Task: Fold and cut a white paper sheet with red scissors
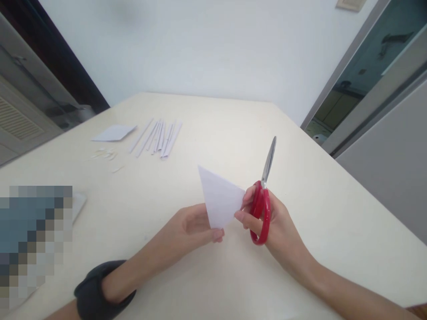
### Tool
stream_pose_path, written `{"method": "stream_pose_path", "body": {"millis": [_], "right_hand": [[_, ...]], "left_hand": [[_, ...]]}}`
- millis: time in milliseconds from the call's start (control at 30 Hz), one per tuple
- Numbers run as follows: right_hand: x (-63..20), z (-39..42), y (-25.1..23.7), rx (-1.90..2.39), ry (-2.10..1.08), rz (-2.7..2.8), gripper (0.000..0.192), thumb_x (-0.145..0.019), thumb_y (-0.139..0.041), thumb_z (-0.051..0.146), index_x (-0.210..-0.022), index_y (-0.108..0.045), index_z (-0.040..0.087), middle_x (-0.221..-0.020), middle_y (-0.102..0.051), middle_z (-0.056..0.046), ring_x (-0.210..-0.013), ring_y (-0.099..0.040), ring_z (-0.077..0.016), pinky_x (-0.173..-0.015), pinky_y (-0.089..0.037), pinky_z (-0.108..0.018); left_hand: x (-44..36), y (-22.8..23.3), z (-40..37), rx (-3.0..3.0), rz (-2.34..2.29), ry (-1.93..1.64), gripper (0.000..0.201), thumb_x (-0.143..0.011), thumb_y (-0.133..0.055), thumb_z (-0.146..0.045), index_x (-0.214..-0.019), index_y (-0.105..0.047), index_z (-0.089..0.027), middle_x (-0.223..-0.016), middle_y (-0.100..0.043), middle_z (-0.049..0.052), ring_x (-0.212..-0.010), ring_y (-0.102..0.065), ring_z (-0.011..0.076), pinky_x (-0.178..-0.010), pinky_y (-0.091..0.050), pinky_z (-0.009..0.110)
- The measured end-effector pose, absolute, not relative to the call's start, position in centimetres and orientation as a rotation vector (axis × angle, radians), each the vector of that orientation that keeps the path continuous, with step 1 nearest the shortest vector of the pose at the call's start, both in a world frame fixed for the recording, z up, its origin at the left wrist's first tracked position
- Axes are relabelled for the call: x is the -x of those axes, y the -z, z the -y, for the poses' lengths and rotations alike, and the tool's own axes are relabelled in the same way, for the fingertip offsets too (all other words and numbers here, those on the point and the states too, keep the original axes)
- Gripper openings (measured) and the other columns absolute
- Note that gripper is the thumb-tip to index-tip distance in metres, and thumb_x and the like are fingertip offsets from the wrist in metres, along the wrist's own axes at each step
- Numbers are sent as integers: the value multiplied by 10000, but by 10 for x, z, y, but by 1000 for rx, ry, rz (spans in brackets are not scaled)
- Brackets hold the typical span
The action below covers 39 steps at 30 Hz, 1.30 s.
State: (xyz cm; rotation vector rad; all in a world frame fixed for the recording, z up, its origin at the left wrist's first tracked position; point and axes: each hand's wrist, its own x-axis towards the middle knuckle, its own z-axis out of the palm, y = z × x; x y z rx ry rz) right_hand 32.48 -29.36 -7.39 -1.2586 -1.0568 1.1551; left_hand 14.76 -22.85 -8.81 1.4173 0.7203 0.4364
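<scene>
Beside white walls, cream table (333, 213), paper strips (158, 138).

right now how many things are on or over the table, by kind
red-handled scissors, in the right hand: 1
folded paper triangle, in the left hand: 1
flat paper sheet: 1
bundle of paper strips: 1
cluster of small scraps: 1
total: 5
</scene>
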Motion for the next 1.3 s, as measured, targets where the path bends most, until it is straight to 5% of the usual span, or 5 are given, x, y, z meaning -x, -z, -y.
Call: {"method": "stream_pose_path", "body": {"millis": [367, 667, 1300], "right_hand": [[-318, 292, 84, 1307, -1146, 1180, 169, -806, -649, 178, -864, -500, 232, -783, -529, 46, -671, -485, -106, -556, -388, -226], [-321, 290, 86, 1256, -1143, 1198, 160, -797, -654, 151, -846, -517, 219, -773, -564, 47, -690, -516, -104, -582, -390, -235], [-329, 290, 77, 1217, -1300, 1011, 208, -767, -642, 109, -913, -546, 221, -791, -564, 44, -632, -508, -82, -546, -415, -192]], "left_hand": [[-139, 77, 224, -1534, -729, -242, 142, -805, -603, -253, -778, -708, -161, -783, -700, 34, -792, -633, 200, -751, -495, 312], [-140, 84, 226, -1385, -792, -193, 73, -759, -641, -194, -803, -682, -151, -729, -661, 2, -625, -580, 119, -623, -483, 244], [-141, 79, 232, -1316, -814, -45, 75, -743, -635, -183, -683, -644, -140, -610, -637, -7, -600, -595, 140, -631, -493, 274]]}}
